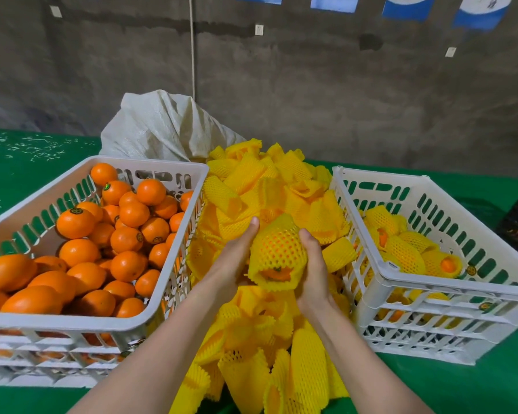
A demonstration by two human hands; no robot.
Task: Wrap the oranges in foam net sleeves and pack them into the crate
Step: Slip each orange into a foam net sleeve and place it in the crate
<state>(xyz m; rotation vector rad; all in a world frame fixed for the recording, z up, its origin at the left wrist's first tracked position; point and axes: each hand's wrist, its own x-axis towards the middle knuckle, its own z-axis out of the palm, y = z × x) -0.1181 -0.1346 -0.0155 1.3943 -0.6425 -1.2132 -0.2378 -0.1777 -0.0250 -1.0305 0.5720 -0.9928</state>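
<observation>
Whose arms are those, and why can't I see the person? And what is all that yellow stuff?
There is no machine here, just a person. The camera sits on their head and looks down, so you see only their arms. The left hand and the right hand hold one orange between them. It is already inside a yellow foam sleeve, a soft net that protects the fruit. The yellow pile on the green table is made of more sleeves. The left crate holds bare oranges. The right crate holds wrapped oranges. A white sack sits behind.
</observation>
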